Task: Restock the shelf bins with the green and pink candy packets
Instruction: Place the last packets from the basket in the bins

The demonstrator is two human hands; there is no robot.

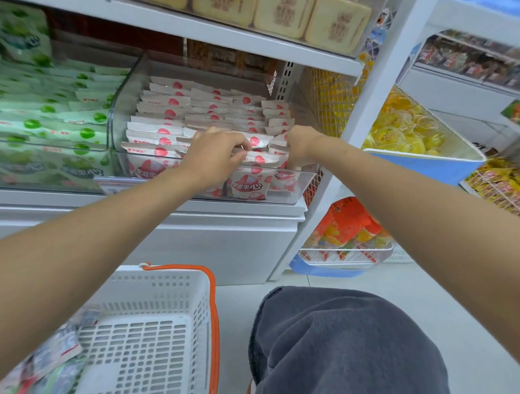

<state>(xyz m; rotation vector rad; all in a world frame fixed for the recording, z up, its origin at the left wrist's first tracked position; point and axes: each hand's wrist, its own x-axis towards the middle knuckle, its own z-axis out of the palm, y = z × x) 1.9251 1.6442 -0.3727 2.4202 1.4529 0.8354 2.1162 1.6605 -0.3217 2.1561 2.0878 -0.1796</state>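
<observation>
- Tall white metal shelf unit (193, 224): spans the upper part of the view; carries two clear bins side by side on its lower shelf; holds beige square packs (277, 11) on the shelf above.
- Grey fabric trouser knee (350, 347): fills the lower right, above the pale floor.
- White perforated plastic basket (161, 296) with an orange handle: sits on the floor at lower left, just in front of the shelf base; contains a few blurred packets (52, 357) at its left side.
- Left clear plastic bin (47, 166): packed with rows of green-and-white candy packets (64, 113), standing on edge.
- Right clear plastic bin (120, 109) with a curved wall: stands just beside the green one; filled front to back with pink-and-white candy packets (197, 106) in upright rows.
- Blue plastic tub (430, 167): tilts on the neighbouring rack to the right; heaped with yellow jelly cups (402, 134).
- Left hand (216, 154): reaches into the front of the pink bin; fingers curled, pinching the top edges of the front-row pink packets.
- Right hand (302, 145): rests at the right-hand row of the same bin; fingers bent down among the packets; grip hidden, so cannot tell whether holding one.
</observation>
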